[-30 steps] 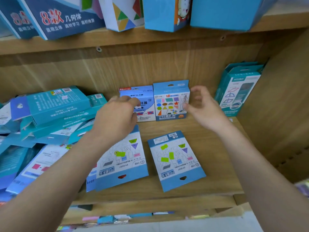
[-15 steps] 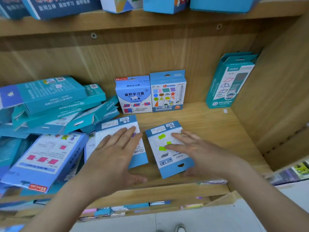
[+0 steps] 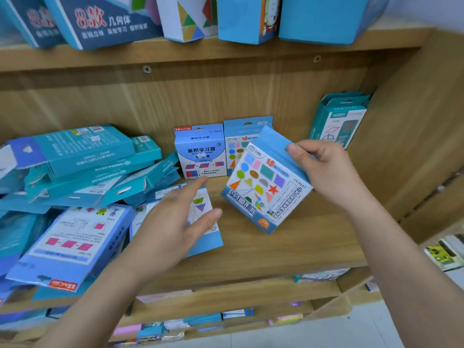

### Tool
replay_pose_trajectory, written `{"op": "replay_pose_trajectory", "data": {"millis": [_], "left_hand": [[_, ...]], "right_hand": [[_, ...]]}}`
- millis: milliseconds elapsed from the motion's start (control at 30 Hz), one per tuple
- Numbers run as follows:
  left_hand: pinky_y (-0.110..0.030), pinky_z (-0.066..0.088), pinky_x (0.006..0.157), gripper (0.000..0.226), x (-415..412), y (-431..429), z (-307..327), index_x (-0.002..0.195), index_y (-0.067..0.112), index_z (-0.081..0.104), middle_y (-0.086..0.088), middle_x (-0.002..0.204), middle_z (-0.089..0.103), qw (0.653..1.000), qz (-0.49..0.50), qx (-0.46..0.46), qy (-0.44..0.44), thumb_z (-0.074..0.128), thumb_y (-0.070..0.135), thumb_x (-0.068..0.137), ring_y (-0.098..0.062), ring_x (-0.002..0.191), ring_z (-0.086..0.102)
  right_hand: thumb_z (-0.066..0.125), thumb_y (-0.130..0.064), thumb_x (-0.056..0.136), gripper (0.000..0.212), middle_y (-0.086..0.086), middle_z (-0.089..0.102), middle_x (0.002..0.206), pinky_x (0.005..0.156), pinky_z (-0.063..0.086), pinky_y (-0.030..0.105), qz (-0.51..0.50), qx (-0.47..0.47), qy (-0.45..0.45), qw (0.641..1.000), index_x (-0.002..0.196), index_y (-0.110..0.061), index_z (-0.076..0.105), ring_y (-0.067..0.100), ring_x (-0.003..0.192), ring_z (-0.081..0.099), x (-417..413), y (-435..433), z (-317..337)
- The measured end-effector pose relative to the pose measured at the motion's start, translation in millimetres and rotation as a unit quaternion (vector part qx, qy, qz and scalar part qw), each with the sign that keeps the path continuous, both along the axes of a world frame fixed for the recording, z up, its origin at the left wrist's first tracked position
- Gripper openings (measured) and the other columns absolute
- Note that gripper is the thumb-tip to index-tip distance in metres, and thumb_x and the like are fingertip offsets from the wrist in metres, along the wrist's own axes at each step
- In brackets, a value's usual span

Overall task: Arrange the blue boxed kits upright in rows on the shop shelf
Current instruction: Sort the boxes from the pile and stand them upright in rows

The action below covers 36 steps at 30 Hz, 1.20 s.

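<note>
My right hand (image 3: 324,172) grips the top flap of a blue shapes kit (image 3: 263,187), held tilted above the wooden shelf board (image 3: 288,244). My left hand (image 3: 175,222) rests with spread fingers on another blue kit (image 3: 206,222) that lies flat on the board. Two kits stand upright against the back panel: a blue one with Chinese print (image 3: 199,151) and, to its right, a shapes kit (image 3: 238,139) partly hidden behind the held one.
A jumbled pile of teal and blue boxes (image 3: 82,172) fills the shelf's left side. A teal box (image 3: 339,119) leans in the back right corner by the side wall. Larger boxes (image 3: 105,21) stand on the shelf above. More goods lie on the lower shelf (image 3: 200,320).
My right hand has lifted the flat right-hand kit off the board and turned it face up, tilted. My left hand stays on the left flat kit.
</note>
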State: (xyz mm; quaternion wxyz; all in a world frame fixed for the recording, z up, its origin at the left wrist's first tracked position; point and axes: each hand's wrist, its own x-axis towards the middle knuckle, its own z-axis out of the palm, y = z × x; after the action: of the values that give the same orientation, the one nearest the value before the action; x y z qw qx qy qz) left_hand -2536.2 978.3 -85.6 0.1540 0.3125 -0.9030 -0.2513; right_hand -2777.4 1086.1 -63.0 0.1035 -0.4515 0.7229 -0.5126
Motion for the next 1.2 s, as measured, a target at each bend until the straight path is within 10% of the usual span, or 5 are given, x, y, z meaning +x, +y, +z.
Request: {"op": "replay_pose_trajectory", "data": {"millis": [267,433,667,900,1200], "left_hand": [[-0.037,0.05,0.094,0.051,-40,-6,5,0.135,0.026,0.048,0.017,0.124,0.059,0.981,-0.026,0.108,0.159,0.063,0.034,0.086,0.002,0.116,0.052],[-0.016,0.05,0.08,0.049,-51,-11,5,0.124,0.029,0.055,0.01,0.105,0.069,0.963,-0.073,0.215,0.144,0.068,0.004,0.084,0.0,0.094,0.064],[-0.026,0.051,0.088,0.035,-72,-21,3,0.108,0.026,0.06,0.014,0.103,0.068,0.98,-0.008,0.168,0.108,0.069,0.004,0.082,-0.001,0.096,0.063],[-0.035,0.05,0.093,0.039,-112,-51,-6,0.121,0.017,0.058,0.003,0.113,0.068,0.991,0.044,0.096,0.078,0.068,0.008,0.084,-0.014,0.103,0.063],[-0.031,0.046,0.071,0.049,-122,-73,-22,0.114,0.019,0.041,0.0,0.119,0.047,0.985,0.116,-0.126,0.021,0.073,0.033,0.079,-0.018,0.106,0.051]], "right_hand": [[0.055,-0.019,0.094,0.022,-0.012,0.068,0.059,0.045,0.039,0.011,0.115,0.028,-0.112,0.987,0.079,-0.014,0.07,-0.002,0.052,0.059,10,4,18],[0.064,-0.024,0.085,0.016,-0.007,0.07,0.063,0.048,0.044,0.014,0.127,0.04,-0.121,0.984,0.074,-0.017,0.073,0.001,0.056,0.061,8,10,20],[0.066,-0.035,0.074,0.025,-0.005,0.069,0.075,0.054,0.045,0.012,0.079,-0.036,-0.2,0.976,0.092,-0.017,0.069,0.001,0.066,0.061,-5,9,8],[0.07,-0.001,0.082,0.041,-0.004,0.067,0.094,0.074,0.054,0.022,0.017,-0.002,-0.095,0.995,0.101,-0.034,0.055,0.014,0.091,0.068,-24,-27,-20],[0.077,-0.015,0.075,0.081,-0.005,0.055,0.129,0.1,0.045,0.038,-0.004,0.067,-0.004,0.998,0.135,-0.047,0.032,0.014,0.117,0.053,-44,-70,-49]]}}
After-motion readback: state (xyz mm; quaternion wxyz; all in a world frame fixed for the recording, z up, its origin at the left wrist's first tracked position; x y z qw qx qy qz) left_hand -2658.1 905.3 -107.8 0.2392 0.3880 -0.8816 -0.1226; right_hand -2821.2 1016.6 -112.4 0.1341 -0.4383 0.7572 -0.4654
